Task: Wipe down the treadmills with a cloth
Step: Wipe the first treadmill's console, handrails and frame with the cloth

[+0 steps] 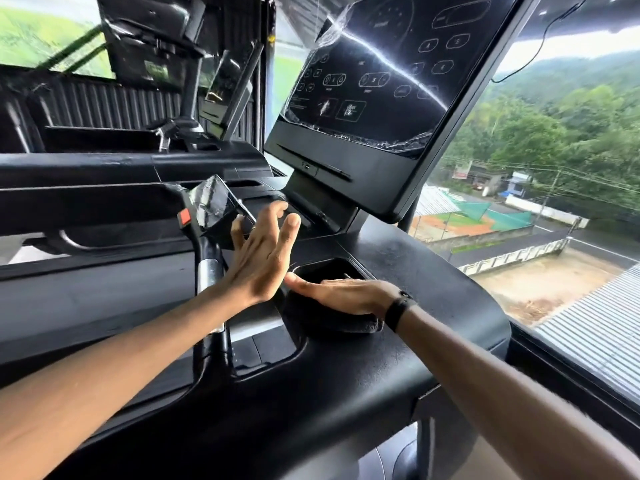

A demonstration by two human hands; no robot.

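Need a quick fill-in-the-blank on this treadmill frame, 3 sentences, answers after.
1. The right hand presses flat on a dark ____ lying on the treadmill console.
2. The left hand is raised with its fingers ____, holding nothing.
3. A dark band sits on the ____ wrist.

Missing words: cloth; spread open; right

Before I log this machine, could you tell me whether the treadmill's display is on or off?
Off, it seems: the display is dark, showing only faint printed button outlines and window glare.
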